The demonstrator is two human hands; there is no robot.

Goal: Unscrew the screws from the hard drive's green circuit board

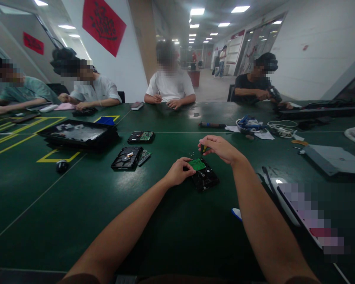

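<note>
A black hard drive point(205, 179) with a green circuit board point(197, 164) on its upper side lies flat on the table in front of me. My left hand point(180, 172) grips its left edge, thumb and fingers closed about the corner. Above the drive's far edge, my right hand point(217, 148) pinches a small screwdriver point(204, 149) with a yellow and black handle, held upright. Its tip is too small to make out. Several tiny screws point(192, 153) lie just beyond the drive.
Left of my hands lie another opened drive point(127, 157), a loose circuit board point(144, 157) and a further drive point(141, 137). A black tray point(77, 132) stands farther left. Cables point(250, 124) and a grey metal box point(335, 159) are at right. Several people sit across the table.
</note>
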